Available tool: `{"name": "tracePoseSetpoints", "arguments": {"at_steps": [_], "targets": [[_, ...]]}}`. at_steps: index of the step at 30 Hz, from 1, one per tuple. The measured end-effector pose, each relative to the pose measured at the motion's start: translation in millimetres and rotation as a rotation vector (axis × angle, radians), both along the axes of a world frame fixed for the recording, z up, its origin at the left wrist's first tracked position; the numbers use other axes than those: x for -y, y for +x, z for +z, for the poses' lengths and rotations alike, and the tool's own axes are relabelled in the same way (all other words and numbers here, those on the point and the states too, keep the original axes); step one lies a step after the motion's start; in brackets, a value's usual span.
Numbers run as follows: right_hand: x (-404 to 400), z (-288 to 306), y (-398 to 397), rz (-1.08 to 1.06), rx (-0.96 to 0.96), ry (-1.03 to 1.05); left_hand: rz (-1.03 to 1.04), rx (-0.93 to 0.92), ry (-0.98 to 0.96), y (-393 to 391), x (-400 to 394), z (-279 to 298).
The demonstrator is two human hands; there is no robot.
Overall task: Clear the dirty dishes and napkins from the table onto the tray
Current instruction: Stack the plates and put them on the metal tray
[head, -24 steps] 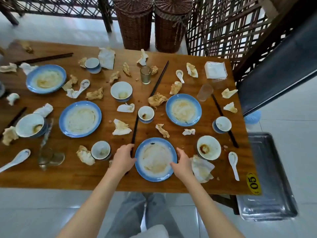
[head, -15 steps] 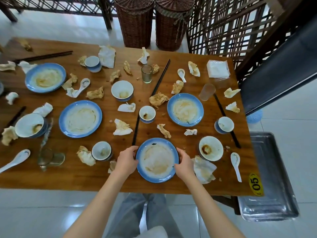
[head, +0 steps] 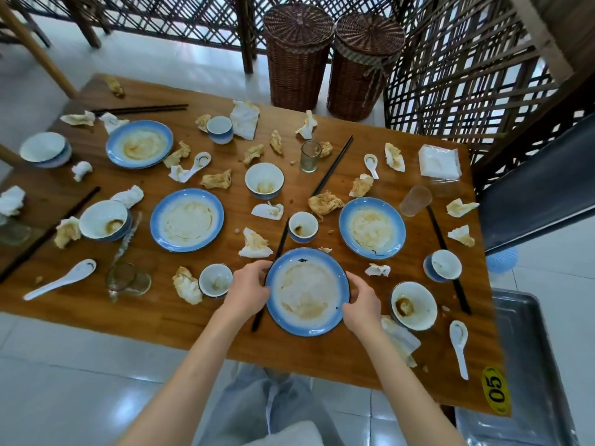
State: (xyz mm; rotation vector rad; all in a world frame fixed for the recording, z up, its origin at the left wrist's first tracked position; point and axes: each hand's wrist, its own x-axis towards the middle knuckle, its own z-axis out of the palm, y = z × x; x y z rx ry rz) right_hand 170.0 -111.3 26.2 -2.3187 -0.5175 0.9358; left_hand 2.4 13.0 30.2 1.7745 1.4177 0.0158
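The nearest plate (head: pixel 307 291), blue-rimmed and smeared with sauce, sits at the lower centre of the frame near the table (head: pixel 161 320) edge. My left hand (head: pixel 249 286) curls its fingers round the left rim; my right hand (head: pixel 360 304) does the same on the right rim. I judge the lift is next: raise it level so the sauce stays put, clear the chopsticks (head: pixel 269 275) under its left edge, then carry it to the tray (head: pixel 528 365) at lower right.
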Motion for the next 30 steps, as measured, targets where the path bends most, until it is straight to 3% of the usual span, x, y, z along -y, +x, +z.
{"name": "tracePoseSetpoints", "arguments": {"at_steps": [11,21,30], "targets": [[-113.8,37.8,-35.0,0.114,0.019,0.101,0.147,0.126,0.122,-54.4,-92.4,56.9],[-231.3,5.6,-120.7,-0.068,-0.105,-0.001,0.193,0.043,0.092,-128.6,-215.9,14.7],[-270.9,-23.7,-155.4,-0.162,-0.071,-0.083,0.174,0.009,0.044,-147.6,-250.3,-22.3]]}}
